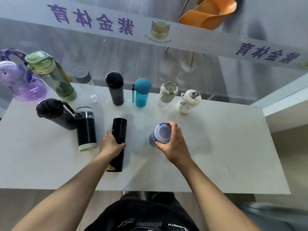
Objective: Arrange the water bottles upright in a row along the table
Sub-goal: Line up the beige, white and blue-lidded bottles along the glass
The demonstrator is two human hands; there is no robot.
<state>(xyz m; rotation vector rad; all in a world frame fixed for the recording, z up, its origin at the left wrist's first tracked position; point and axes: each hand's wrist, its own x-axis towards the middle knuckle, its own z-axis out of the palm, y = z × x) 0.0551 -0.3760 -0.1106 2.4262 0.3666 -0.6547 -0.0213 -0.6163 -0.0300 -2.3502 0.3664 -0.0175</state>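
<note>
Several bottles stand upright along the far edge of the pale table (225, 147): purple jug (21, 80), green bottle (53, 75), clear bottle (85, 82), black flask (115, 89), teal bottle (141, 93), cream-lidded bottle (167, 95) and white cartoon bottle (189, 101). Nearer me are a black strap bottle (55, 114) and a black-and-white tumbler (85, 129). My left hand (110, 145) wraps a slim black flask (118, 130) lying on the table. My right hand (173, 142) grips a pale lilac bottle (160, 134) with a blue rim.
A glass wall with purple lettering runs just behind the table's far edge. An orange chair (208, 12) stands beyond the glass. A white ledge (286, 100) lies to the right. The table's near edge is close to my body.
</note>
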